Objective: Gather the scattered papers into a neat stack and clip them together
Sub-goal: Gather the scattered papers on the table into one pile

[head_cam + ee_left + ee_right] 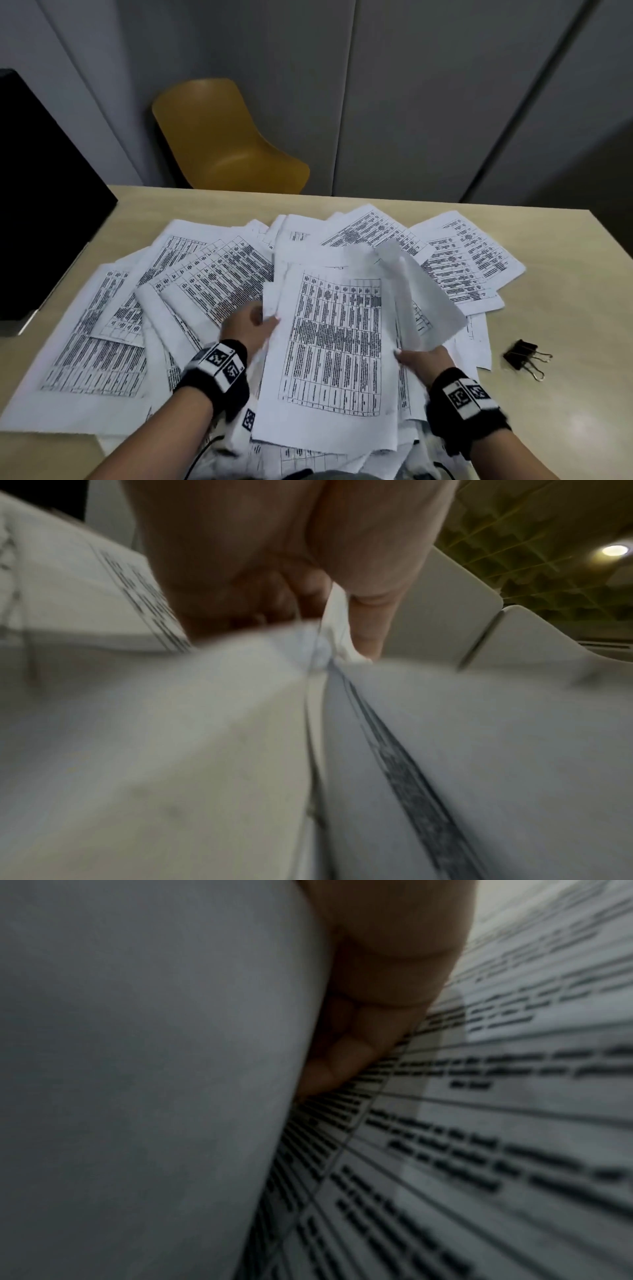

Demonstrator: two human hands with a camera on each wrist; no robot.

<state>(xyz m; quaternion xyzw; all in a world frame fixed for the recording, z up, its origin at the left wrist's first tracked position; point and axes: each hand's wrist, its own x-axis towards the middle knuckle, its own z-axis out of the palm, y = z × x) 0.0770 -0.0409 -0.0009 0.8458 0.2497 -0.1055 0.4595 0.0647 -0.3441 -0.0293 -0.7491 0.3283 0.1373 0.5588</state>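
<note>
Several white sheets printed with tables lie scattered over the table. In the middle, a loose bunch of papers is lifted between both hands. My left hand pinches its left edge, thumb on top; in the left wrist view the left hand grips the papers between thumb and fingers. My right hand holds the right edge, where one sheet curls upward. In the right wrist view the right hand's fingers lie between a blank sheet and a printed one. A black binder clip lies to the right.
A yellow chair stands behind the table's far edge. A black object sits at the left edge. More sheets spread to the back right and others to the left. Bare tabletop surrounds the clip.
</note>
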